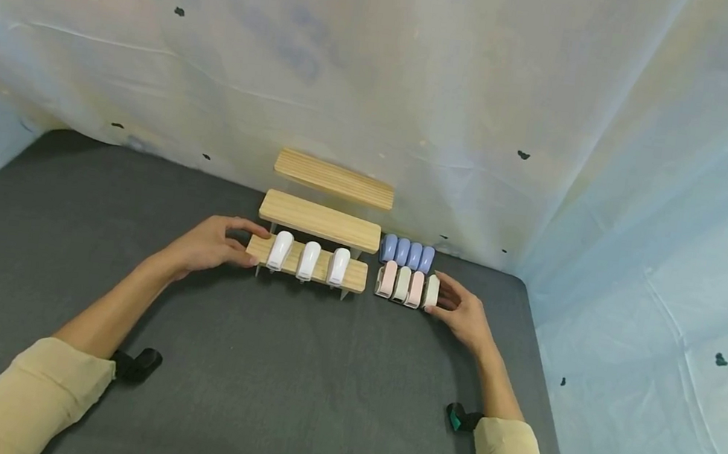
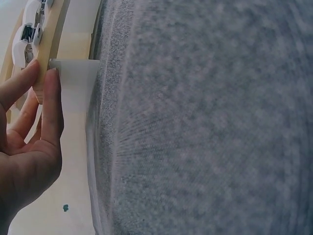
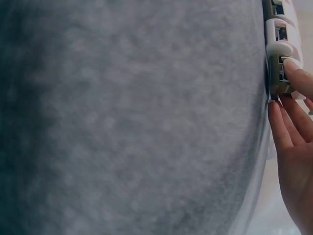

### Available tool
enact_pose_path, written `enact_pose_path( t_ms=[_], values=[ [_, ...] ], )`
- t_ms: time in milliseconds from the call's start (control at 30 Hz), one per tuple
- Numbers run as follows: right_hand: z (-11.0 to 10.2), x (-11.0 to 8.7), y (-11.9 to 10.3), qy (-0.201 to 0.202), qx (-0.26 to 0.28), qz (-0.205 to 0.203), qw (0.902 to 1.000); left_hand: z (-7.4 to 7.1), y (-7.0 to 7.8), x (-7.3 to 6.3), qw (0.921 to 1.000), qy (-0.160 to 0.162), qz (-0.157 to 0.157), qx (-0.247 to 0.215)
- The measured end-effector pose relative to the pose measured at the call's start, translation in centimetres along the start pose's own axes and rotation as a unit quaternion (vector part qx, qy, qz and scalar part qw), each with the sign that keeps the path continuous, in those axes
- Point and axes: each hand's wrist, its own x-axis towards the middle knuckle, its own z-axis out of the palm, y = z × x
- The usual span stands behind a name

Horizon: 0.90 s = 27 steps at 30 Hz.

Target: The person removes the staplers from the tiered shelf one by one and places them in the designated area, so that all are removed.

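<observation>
My left hand (image 1: 205, 245) grips the left end of the lowest wooden step (image 1: 294, 259) of a tiered stand; in the left wrist view thumb and fingertips pinch the board's edge (image 2: 44, 54). Three white mini staplers (image 1: 309, 260) are spaced along that step. At the right, my right hand (image 1: 465, 319) holds a cream-coloured mini stapler (image 1: 431, 292) at the end of the front row. In the right wrist view, the thumb lies on this stapler (image 3: 275, 74) with fingers at its near side. Beside it in the row are pink staplers (image 1: 414, 290) and another cream one (image 1: 401, 284).
Behind the front row stands a row of several blue staplers (image 1: 415, 254). The stand's middle step (image 1: 321, 219) and top step (image 1: 336, 178) are bare wood, close to the draped back sheet (image 1: 355, 69). A dark grey cloth (image 1: 292, 384) covers the table.
</observation>
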Motion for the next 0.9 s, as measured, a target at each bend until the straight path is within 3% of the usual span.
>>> enact_pose_path(
  t_ms=[567,767,900],
  values=[
    [0.2,-0.3,-0.5,0.002,-0.021,-0.003,0.9998,0.0,0.2,-0.2,0.9999,-0.007,0.006,-0.012],
    [0.0,-0.3,-0.7,0.024,-0.016,-0.003,0.9996,-0.1,-0.1,0.0,0.9999,-0.005,0.002,-0.010],
    [-0.1,-0.5,-1.2,0.043,0.004,-0.029,0.9987,-0.1,-0.3,0.0,0.9999,-0.004,0.001,-0.011]
  ],
)
